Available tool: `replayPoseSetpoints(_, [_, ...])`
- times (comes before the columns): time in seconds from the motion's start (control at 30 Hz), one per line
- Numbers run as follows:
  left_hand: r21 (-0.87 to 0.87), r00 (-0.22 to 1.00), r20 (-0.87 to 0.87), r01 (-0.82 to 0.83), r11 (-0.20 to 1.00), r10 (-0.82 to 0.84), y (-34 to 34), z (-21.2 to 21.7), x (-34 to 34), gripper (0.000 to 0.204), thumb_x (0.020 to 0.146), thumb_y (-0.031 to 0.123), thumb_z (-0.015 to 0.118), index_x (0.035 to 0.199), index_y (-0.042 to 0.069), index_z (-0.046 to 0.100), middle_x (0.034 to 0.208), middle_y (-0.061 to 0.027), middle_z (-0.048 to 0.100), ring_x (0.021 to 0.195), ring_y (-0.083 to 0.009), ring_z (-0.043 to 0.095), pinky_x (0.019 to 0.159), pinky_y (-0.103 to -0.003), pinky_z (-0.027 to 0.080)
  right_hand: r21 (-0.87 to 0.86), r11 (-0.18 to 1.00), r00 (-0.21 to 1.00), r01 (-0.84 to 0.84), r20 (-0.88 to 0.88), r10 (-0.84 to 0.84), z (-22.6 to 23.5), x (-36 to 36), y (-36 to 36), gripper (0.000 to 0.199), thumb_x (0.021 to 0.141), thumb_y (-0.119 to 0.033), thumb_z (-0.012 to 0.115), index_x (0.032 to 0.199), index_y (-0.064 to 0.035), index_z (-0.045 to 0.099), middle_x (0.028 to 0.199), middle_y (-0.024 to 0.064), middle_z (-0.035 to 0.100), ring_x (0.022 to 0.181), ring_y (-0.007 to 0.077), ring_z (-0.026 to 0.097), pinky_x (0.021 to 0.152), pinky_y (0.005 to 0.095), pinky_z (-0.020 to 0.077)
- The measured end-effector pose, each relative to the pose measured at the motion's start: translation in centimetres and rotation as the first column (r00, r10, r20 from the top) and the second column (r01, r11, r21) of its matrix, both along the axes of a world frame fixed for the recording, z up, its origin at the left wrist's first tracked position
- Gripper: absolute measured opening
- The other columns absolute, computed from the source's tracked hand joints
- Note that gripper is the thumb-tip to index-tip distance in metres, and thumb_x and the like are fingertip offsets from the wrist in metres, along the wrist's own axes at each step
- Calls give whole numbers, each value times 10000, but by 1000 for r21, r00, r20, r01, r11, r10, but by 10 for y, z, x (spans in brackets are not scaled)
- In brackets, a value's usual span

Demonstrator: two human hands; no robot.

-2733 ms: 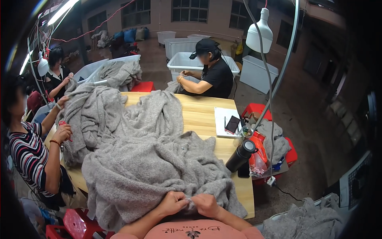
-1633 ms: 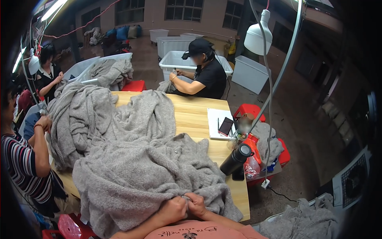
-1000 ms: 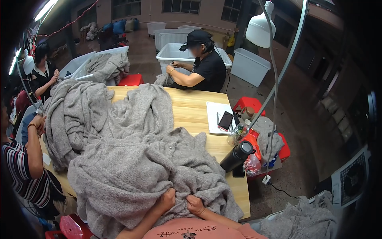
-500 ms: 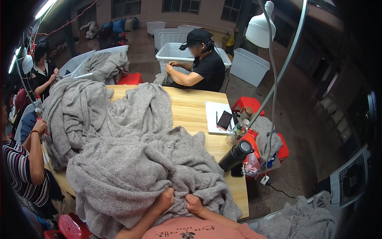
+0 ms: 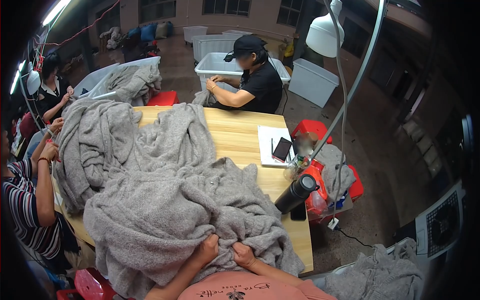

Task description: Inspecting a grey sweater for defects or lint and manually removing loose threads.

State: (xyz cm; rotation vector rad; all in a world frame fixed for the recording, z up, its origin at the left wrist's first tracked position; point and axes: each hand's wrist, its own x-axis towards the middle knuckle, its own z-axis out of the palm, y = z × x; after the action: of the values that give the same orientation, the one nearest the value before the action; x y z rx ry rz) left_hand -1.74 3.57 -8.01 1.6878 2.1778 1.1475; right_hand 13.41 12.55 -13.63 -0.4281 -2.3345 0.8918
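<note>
A large heap of grey knitted fabric covers the near and left parts of the wooden table. Close to my body, my left hand is closed in a fist on the knit. Just to its right, my right hand grips the same fabric, with a narrow fold between the two. My fingertips are tucked into the cloth and partly hidden. The knit bunches up around both fists and hangs over the near table edge.
A black bottle, a phone on papers and a lamp pole line the table's right side. Co-workers sit beyond the far edge and at the left. More grey knit lies at lower right.
My two hands keep their grip in the same place. At the left, the striped-sleeved co-worker's hands have shifted upward, and a second hand now shows. The far co-worker barely moves.
</note>
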Motion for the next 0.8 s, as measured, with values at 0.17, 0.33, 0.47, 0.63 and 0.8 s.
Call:
replayPoseSetpoints(0.17, [10,1000,25,18,1000,-18,0,0,1,66,689,-41,486,680,8,442,694,-224,502,677,-418,513,592,-464,406,-12,1000,1000,0,-19,0,1,-2,-1,91,693,26,460,764,-13,501,659,167,494,602,338,536,543,395,447])
replayPoseSetpoints(0.33, [18,999,30,25,1000,-25,0,2,2,66,691,-43,482,688,8,440,703,-229,504,685,-422,512,596,-467,407,-48,999,997,4,-71,-7,5,-3,-1,53,657,24,471,686,-19,460,632,166,444,583,351,497,523,394,415])
replayPoseSetpoints(0.47, [4,999,35,17,1000,-17,1,2,1,60,700,-43,478,696,3,439,698,-234,502,677,-425,511,590,-470,406,-69,998,996,-3,-95,-3,12,-5,0,57,655,26,470,692,-17,466,629,165,444,583,351,497,525,394,415])
replayPoseSetpoints(0.63, [11,998,61,20,1000,-21,1,0,3,63,716,-40,467,688,0,428,670,-219,489,654,-428,505,577,-464,404,-55,998,999,-2,-41,0,5,-2,0,59,652,25,469,692,-18,468,620,163,444,569,348,494,516,395,414])
replayPoseSetpoints(0.8, [30,998,44,32,999,-33,-1,-1,0,54,711,-47,453,711,0,427,708,-227,496,678,-424,505,588,-457,404,-56,998,998,23,-58,-26,9,-6,-1,51,657,26,473,681,-18,469,604,168,446,549,347,492,503,394,409])
